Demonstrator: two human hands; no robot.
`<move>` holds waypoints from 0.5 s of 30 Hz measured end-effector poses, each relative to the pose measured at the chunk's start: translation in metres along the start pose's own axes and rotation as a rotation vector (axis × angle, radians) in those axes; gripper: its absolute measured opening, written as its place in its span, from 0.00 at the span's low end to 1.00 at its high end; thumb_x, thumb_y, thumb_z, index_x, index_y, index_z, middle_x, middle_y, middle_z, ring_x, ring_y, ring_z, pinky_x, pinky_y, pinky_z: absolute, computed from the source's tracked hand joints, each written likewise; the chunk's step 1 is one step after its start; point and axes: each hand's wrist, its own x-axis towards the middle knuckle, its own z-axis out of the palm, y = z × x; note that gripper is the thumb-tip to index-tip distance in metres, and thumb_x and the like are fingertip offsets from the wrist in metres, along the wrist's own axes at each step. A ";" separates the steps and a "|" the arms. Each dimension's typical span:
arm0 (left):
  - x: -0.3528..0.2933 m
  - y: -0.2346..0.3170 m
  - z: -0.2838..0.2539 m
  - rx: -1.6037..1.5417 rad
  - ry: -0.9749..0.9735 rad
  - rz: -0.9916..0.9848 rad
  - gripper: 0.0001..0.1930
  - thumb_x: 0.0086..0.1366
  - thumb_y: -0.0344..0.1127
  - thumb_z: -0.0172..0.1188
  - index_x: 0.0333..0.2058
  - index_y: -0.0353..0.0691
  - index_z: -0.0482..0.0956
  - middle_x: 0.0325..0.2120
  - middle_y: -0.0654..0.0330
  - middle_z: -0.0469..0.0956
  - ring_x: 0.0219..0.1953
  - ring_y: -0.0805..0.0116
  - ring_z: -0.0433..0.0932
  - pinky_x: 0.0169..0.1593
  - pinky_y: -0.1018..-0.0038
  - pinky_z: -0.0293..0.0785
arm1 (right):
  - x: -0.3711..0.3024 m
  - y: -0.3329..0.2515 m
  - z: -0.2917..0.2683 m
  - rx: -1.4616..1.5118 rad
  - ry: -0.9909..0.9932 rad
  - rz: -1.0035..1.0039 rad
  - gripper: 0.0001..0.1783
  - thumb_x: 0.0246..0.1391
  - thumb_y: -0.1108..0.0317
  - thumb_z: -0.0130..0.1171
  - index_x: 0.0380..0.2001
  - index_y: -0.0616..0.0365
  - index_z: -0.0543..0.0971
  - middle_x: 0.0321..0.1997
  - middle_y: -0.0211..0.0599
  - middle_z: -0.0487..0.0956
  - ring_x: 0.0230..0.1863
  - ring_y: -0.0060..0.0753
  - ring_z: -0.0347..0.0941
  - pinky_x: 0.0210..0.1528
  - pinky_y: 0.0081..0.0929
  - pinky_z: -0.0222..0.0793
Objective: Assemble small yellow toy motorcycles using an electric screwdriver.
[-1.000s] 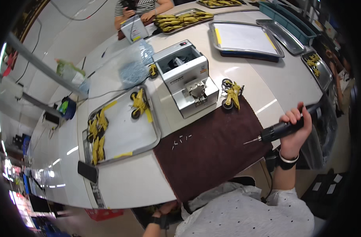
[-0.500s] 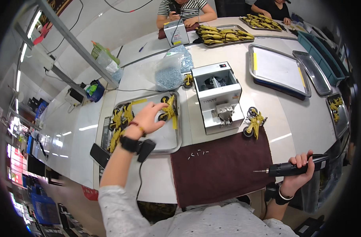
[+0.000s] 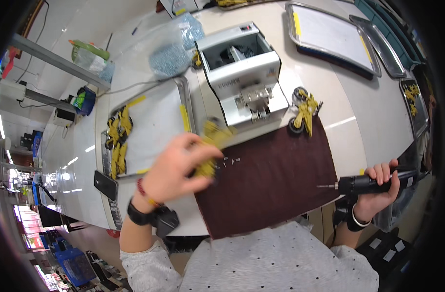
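Observation:
My left hand (image 3: 171,170) holds a yellow toy motorcycle (image 3: 216,135) with black wheels, blurred by motion, over the left edge of a dark maroon cloth (image 3: 276,180). The fingers partly hide it. In my right hand (image 3: 382,187) is a black electric screwdriver (image 3: 354,185), its thin bit pointing left above the cloth's right edge. Several small screws (image 3: 232,161) lie on the cloth near the left hand. Another yellow toy motorcycle (image 3: 306,113) rests at the cloth's far right corner.
Beyond the cloth stands a white screw feeder (image 3: 242,73). To the left, a metal tray (image 3: 184,92) bears several yellow toy motorcycles (image 3: 118,138); a phone (image 3: 105,185) lies by its near corner. Bags of bluish pieces (image 3: 169,61) sit behind. A paper-lined tray (image 3: 329,39) is far right.
My left hand has lifted the toy motorcycle off the tray and brought it right and nearer, to the cloth. My right hand still grips the screwdriver. The view has tilted down.

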 end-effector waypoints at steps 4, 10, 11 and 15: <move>-0.008 0.031 0.064 0.137 -0.133 0.150 0.29 0.44 0.35 0.72 0.49 0.57 0.77 0.50 0.52 0.70 0.51 0.51 0.69 0.53 0.62 0.67 | 0.002 0.018 0.021 0.074 -0.056 0.092 0.13 0.61 0.68 0.48 0.47 0.59 0.69 0.25 0.27 0.64 0.26 0.22 0.61 0.37 0.26 0.59; -0.023 0.044 0.079 0.034 0.024 -0.022 0.32 0.47 0.42 0.71 0.53 0.50 0.73 0.58 0.49 0.65 0.58 0.45 0.65 0.58 0.57 0.62 | -0.017 0.020 0.021 0.052 -0.074 0.133 0.14 0.60 0.69 0.47 0.48 0.57 0.68 0.24 0.27 0.65 0.25 0.22 0.62 0.37 0.28 0.60; -0.031 0.049 0.079 -0.021 0.072 -0.080 0.31 0.48 0.42 0.71 0.53 0.48 0.73 0.58 0.49 0.65 0.57 0.45 0.66 0.58 0.57 0.63 | -0.020 0.018 0.020 0.042 -0.067 0.130 0.14 0.60 0.69 0.47 0.48 0.57 0.68 0.24 0.27 0.65 0.25 0.22 0.62 0.37 0.28 0.60; -0.038 0.054 0.091 0.094 0.116 0.006 0.29 0.49 0.41 0.70 0.52 0.46 0.74 0.58 0.48 0.65 0.56 0.45 0.67 0.58 0.57 0.63 | -0.024 0.013 0.022 -0.001 -0.084 0.039 0.13 0.60 0.68 0.47 0.48 0.58 0.67 0.25 0.27 0.64 0.26 0.22 0.62 0.38 0.28 0.60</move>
